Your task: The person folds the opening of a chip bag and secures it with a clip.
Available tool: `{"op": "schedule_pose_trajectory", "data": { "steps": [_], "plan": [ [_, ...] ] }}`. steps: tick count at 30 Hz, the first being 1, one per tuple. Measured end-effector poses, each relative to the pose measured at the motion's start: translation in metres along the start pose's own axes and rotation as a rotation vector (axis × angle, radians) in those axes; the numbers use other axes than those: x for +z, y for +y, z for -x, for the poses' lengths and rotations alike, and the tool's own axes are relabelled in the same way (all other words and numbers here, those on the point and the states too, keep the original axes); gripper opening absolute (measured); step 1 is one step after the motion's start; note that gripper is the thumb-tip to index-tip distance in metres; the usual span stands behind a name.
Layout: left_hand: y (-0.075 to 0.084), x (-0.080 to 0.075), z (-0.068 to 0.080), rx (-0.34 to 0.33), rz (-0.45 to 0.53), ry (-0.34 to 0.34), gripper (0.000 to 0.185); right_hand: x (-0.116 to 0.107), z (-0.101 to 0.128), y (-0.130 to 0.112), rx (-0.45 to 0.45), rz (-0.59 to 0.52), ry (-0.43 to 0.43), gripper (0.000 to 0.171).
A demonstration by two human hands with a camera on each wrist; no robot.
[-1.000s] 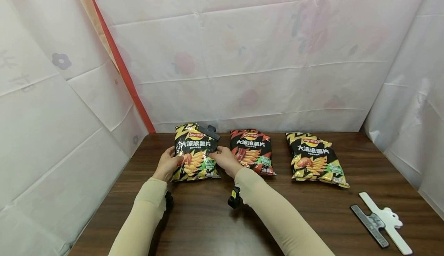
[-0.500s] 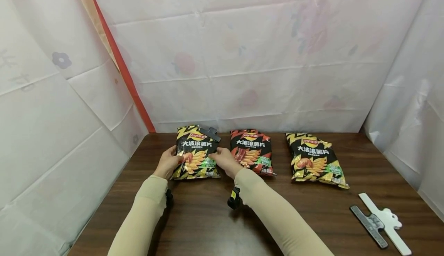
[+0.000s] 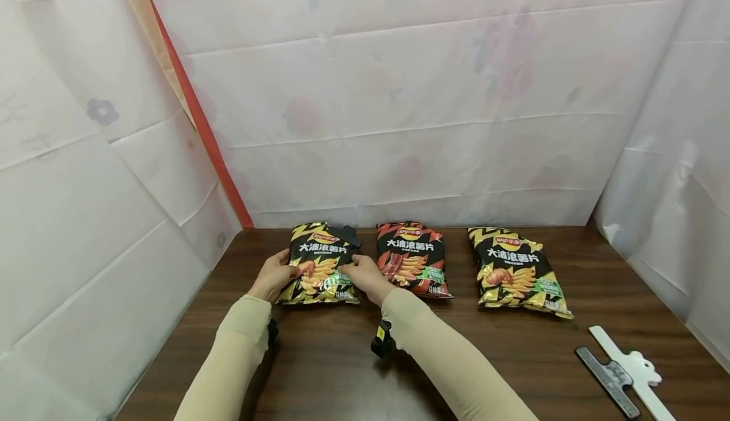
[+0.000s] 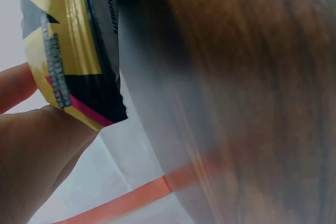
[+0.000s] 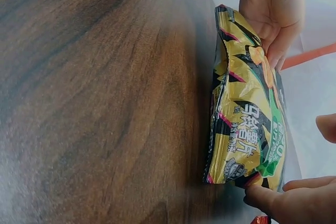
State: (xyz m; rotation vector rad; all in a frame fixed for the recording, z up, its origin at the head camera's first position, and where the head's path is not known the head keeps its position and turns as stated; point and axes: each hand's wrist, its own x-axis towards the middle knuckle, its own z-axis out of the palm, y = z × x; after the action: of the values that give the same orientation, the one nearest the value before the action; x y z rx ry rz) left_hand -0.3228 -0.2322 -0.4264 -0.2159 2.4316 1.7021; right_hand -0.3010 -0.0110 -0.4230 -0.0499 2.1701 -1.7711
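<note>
White sheeting with faint flower prints hangs behind and to both sides of the dark wooden bench, with an orange-red strip running down the corner on my left. Three chip bags lie in a row along the back edge. I have both hands on the leftmost one, the black-and-yellow chip bag, which lies flat on the bench near the left corner with a black clip on its top right corner.

My left hand is at the bag's left edge, fingers curled around it; from the left wrist view my thumb and a finger pinch the bag's crimped side seam. My right hand holds the bag's right edge, thumb on the printed face and fingertips at the lower corner near the bench. In the right wrist view the bag rests on the wood, its bottom seam toward the camera.

Just beside my right hand lies the red-and-black chip bag, close to the first bag, though I cannot tell whether they touch. Further right, apart from it, lies a second black-and-yellow bag. Near the front right of the bench lie a grey clip and a white clip, crossing each other.
</note>
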Motion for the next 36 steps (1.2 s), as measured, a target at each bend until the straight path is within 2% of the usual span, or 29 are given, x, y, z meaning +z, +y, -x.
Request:
{"op": "schedule_pose_trajectory", "data": {
  "steps": [6,12,20,27,36],
  "plan": [
    [0.003,-0.004,0.004,0.02,0.005,-0.032,0.073,0.0,0.002,-0.002,-0.006,0.001,0.011,0.065],
    [0.006,-0.006,0.007,0.03,-0.019,-0.03,0.072,-0.002,0.004,-0.005,0.0,-0.001,-0.003,0.064],
    [0.011,-0.007,0.009,0.06,-0.152,-0.012,0.065,-0.01,0.009,-0.013,0.018,-0.015,0.0,0.063],
    [0.017,-0.002,0.011,0.074,-0.105,0.017,0.066,-0.019,0.012,-0.018,-0.031,-0.017,-0.006,0.064],
    [0.029,0.013,0.016,0.11,-0.124,0.05,0.067,-0.04,0.021,-0.025,-0.081,-0.065,-0.006,0.061]
  ]
}}
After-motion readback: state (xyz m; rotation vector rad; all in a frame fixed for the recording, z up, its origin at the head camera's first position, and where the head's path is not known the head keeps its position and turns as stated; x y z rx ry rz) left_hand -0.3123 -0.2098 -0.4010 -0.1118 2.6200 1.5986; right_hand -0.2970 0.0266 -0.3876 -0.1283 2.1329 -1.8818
